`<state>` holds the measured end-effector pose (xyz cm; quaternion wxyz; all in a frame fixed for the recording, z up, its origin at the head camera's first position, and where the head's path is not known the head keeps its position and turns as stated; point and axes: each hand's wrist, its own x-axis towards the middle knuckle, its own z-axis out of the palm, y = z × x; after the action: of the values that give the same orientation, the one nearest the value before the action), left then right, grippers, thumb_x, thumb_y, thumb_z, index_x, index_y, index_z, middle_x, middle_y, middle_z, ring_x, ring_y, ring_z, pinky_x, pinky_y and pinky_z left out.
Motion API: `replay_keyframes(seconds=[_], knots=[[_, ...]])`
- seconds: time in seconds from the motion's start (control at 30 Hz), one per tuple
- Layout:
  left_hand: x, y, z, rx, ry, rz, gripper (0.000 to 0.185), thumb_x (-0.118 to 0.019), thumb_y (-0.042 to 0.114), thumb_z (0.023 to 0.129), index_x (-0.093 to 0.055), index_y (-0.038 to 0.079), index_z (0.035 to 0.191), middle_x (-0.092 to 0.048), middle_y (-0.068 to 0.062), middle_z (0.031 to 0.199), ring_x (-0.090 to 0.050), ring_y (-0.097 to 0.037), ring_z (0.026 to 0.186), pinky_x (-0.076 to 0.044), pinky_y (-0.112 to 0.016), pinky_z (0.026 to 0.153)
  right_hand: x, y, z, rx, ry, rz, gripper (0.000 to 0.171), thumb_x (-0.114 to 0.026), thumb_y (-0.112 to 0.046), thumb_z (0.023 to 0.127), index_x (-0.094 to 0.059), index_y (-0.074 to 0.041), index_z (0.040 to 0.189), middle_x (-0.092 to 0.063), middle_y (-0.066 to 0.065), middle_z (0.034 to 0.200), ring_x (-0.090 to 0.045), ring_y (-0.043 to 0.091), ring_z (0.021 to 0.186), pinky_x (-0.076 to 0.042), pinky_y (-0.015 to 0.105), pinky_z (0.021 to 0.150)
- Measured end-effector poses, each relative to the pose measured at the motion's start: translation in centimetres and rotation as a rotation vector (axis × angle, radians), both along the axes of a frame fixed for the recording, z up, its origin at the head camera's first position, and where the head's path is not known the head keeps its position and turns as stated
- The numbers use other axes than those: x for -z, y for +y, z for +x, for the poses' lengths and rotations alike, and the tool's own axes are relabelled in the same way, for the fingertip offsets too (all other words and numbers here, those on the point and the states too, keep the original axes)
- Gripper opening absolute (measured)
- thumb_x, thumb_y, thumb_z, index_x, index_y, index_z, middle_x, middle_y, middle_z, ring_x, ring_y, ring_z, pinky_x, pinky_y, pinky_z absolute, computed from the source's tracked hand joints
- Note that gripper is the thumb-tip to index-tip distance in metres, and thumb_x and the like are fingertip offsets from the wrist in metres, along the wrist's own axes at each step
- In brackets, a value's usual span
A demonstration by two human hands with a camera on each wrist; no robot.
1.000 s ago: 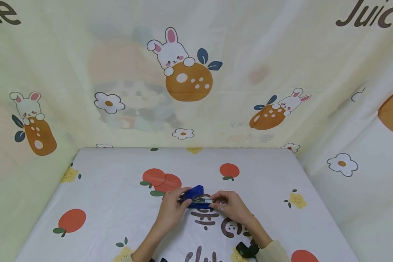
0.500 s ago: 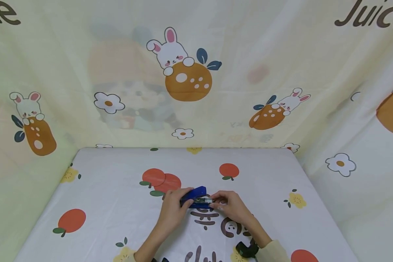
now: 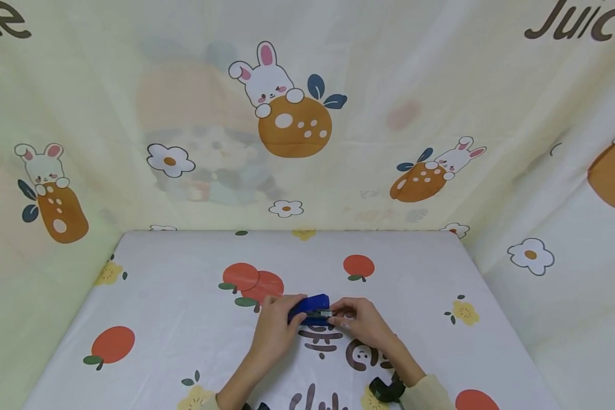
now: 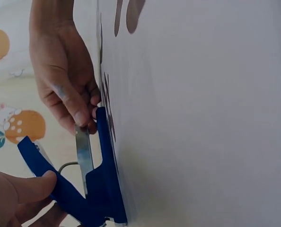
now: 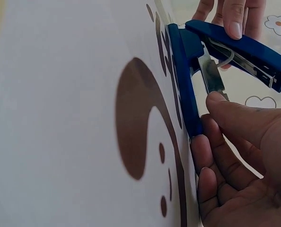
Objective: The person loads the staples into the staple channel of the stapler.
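Observation:
A blue stapler [image 3: 310, 306] lies on the table with its top cover [image 5: 254, 47] swung up from the base [image 5: 183, 80]. Between cover and base, the metal staple channel [image 4: 83, 151] stands raised at a slant. My left hand [image 3: 277, 324] grips the cover near the hinge end, thumb on one side and fingers on the other. At the front end, my right hand [image 3: 364, 324] pinches the tip of the channel between thumb and fingers, its other fingers beside the end of the base. A thin curved wire [image 5: 230, 59] links cover and channel.
A white tablecloth [image 3: 184, 353] printed with fruit and flowers covers the table. Patterned curtains [image 3: 338, 188] hang at the back and both sides. Near the right sleeve [image 3: 427, 394] is a black curved object [image 3: 386, 391].
My left hand has shifted slightly to the right, and the stapler's cover has come down closer over the channel. The right hand has stayed almost still.

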<state>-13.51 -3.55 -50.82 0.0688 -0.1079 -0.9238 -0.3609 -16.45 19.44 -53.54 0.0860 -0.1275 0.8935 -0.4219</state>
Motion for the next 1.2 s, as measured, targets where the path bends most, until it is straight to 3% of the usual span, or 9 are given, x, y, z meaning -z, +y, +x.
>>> replay_keyframes(seconds=[0.27, 1.2], knots=[[-0.14, 0.20, 0.14, 0.008, 0.046, -0.020, 0.034, -0.071, 0.022, 0.089, -0.068, 0.021, 0.123, -0.071, 0.003, 0.120, -0.052, -0.017, 0.100, -0.046, -0.033, 0.082, 0.22, 0.15, 0.00, -0.014, 0.016, -0.015, 0.017, -0.076, -0.025, 0.085, -0.072, -0.021, 0.101, -0.070, -0.009, 0.087, -0.062, 0.004, 0.077, -0.053, 0.017, 0.074], [0.11, 0.96, 0.18, 0.014, 0.037, -0.096, 0.033, -0.072, 0.015, 0.088, -0.070, 0.019, 0.121, -0.071, -0.001, 0.119, -0.048, -0.022, 0.107, -0.048, -0.034, 0.083, 0.18, 0.03, -0.05, 0.009, 0.004, 0.005, 0.019, -0.078, -0.026, 0.083, -0.073, -0.024, 0.102, -0.069, -0.012, 0.085, -0.062, 0.006, 0.078, -0.053, 0.018, 0.074]])
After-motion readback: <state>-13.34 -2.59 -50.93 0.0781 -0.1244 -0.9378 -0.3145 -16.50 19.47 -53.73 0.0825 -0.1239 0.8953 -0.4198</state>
